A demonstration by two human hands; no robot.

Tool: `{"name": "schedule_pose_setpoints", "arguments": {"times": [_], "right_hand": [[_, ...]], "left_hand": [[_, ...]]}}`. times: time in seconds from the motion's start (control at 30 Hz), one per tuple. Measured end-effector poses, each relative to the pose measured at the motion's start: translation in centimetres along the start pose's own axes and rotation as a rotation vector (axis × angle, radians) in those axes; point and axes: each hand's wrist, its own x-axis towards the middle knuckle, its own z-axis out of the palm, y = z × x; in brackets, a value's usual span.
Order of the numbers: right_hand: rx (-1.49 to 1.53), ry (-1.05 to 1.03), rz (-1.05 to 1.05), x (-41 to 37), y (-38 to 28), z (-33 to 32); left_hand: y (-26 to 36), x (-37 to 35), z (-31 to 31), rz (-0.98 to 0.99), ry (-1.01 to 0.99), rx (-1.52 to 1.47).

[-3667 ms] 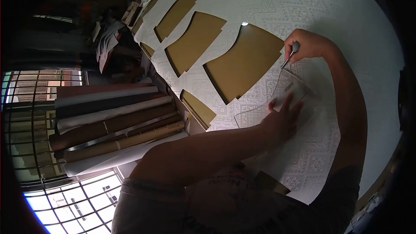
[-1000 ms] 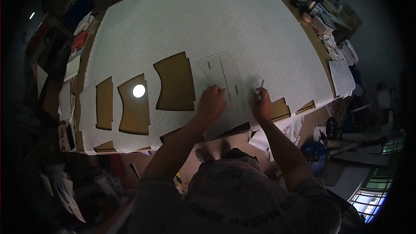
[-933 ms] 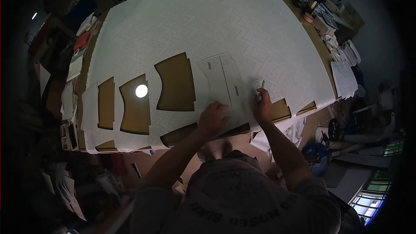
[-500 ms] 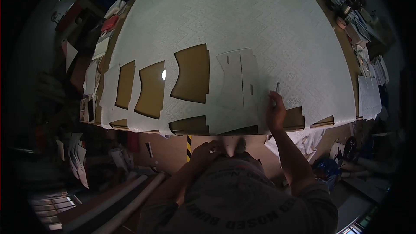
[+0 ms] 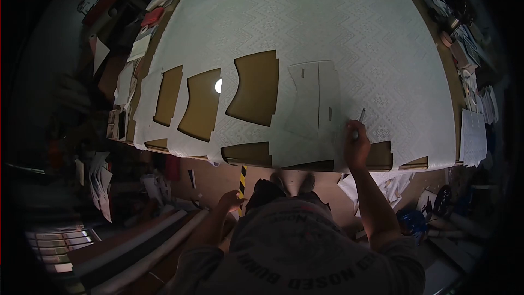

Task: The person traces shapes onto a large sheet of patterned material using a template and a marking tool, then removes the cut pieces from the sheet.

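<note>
My right hand (image 5: 356,141) is closed around a slim, silvery pen-like tool (image 5: 362,113), its tip pointing away from me over the white patterned fabric (image 5: 376,43). Just left of that hand lies a pale pattern template (image 5: 305,101) with a long centre line and two small slots, flat on the fabric. My left hand (image 5: 232,201) hangs low beside my body, off the table; its fingers are too dark to make out. Several curved shapes have been cut from the fabric, and brown table surface (image 5: 256,87) shows through them.
Papers and a red item (image 5: 152,17) line the table's left edge. Tools and a pinkish roll (image 5: 446,39) crowd the right edge. White fabric scraps (image 5: 376,188) lie below the front edge. Long rolls (image 5: 136,240) stand at lower left, near yellow-black floor tape (image 5: 242,180).
My left hand has moved from in front of my waist out to the left and lower. The right hand stays by the template with its tool, tilted slightly. The view has shifted a little.
</note>
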Motion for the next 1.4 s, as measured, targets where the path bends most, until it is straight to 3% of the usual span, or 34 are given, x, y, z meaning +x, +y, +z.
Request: {"name": "schedule_pose_setpoints", "arguments": {"times": [0.03, 0.1, 0.13, 0.2, 0.23, 0.3, 0.43, 0.5, 0.57, 0.73, 0.8, 0.93, 1.0, 1.1, 1.13, 1.2, 1.23, 1.4], "right_hand": [[0.002, 0.011, 0.007, 0.1, 0.0, 0.0], [-0.009, 0.03, 0.018, 0.1, -0.7, 0.3], [-0.02, 0.024, 0.015, 0.2, -1.0, 0.2], [-0.068, 0.042, 0.021, 0.1, -1.2, -0.4], [-0.098, 0.039, -0.029, -0.2, -1.0, -0.3], [-0.154, 0.053, -0.064, -1.0, -1.1, 0.6], [-0.295, -0.11, -0.111, -1.8, -7.0, 3.3], [-0.304, -0.145, -0.143, -1.4, -9.2, 4.7], [-0.516, -0.201, -0.296, -1.5, -8.8, 5.6], [-0.56, -0.117, -0.104, -0.2, -5.2, 5.1], [-0.584, -0.013, 0.019, 1.1, -4.6, 4.3], [-0.555, 0.127, 0.178, 2.1, -2.0, 2.2], [-0.671, 0.153, 0.005, 1.1, -0.8, 1.7], [-0.393, -0.165, -0.045, -0.4, -6.6, 1.7], [-0.374, -0.166, -0.042, -0.7, -7.2, 1.6], [-0.392, -0.404, -0.315, -0.9, -7.6, 1.7], [-0.429, -0.439, -0.354, -0.6, -8.0, 1.6], [-0.469, -0.492, -0.602, 0.6, -6.6, 2.0]], "left_hand": [[0.9, 0.2, -0.5, -0.005, 0.006, -0.004], [3.0, 1.0, -1.3, 0.207, 0.04, 0.043], [4.4, 1.1, -2.1, 0.223, 0.031, 0.046], [8.5, 0.2, -4.6, 0.574, -0.047, 0.092], [11.2, -1.3, -6.6, 0.605, -0.064, 0.099], [15.2, -4.9, -11.4, 0.696, -0.169, -0.321], [14.8, -3.2, -17.6, 0.835, -0.318, -0.517], [13.2, -0.6, -19.7, 0.779, -0.312, -0.756], [13.6, 1.4, -20.5, 0.857, -0.324, -0.735], [20.4, 0.9, -21.6, 0.963, -0.296, -0.717], [23.5, 1.7, -21.1, 1.043, -0.156, -0.553], [27.7, 5.7, -19.1, 1.068, -0.168, -0.527], [28.6, 5.2, -18.7, 1.022, 0.061, -0.365], [29.1, 4.4, -19.0, 1.021, 0.148, -0.336], [29.4, 4.3, -19.0, 1.008, 0.156, -0.324], [30.0, 4.4, -19.4, 0.983, 0.149, -0.334], [30.4, 4.6, -19.7, 0.972, 0.164, -0.316], [32.9, 2.0, -22.6, 0.609, -0.157, -0.547]]}}
